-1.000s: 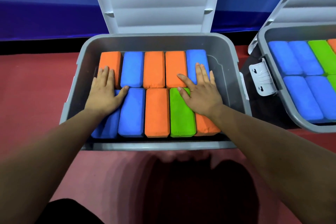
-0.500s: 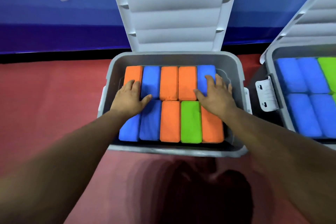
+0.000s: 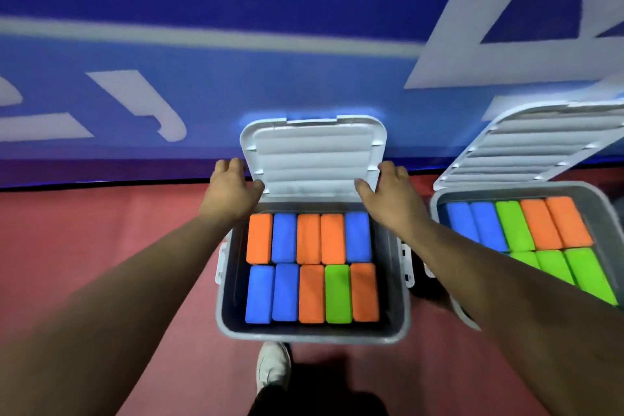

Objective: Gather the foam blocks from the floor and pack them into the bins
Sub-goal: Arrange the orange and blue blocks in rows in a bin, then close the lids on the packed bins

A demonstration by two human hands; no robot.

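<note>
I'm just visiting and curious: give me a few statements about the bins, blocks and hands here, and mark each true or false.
1. Both hands grip the raised lid of the middle bin. True: the left hand holds its left edge, the right hand its right edge.
2. That bin's top layer holds one green block. True.
3. The top layer is all orange. False: it mixes orange, blue and green blocks.
4. The bin on the right is shut. False: its lid stands open, showing blocks inside.
5. Loose blocks lie on the red floor. False: none are visible there.
</note>
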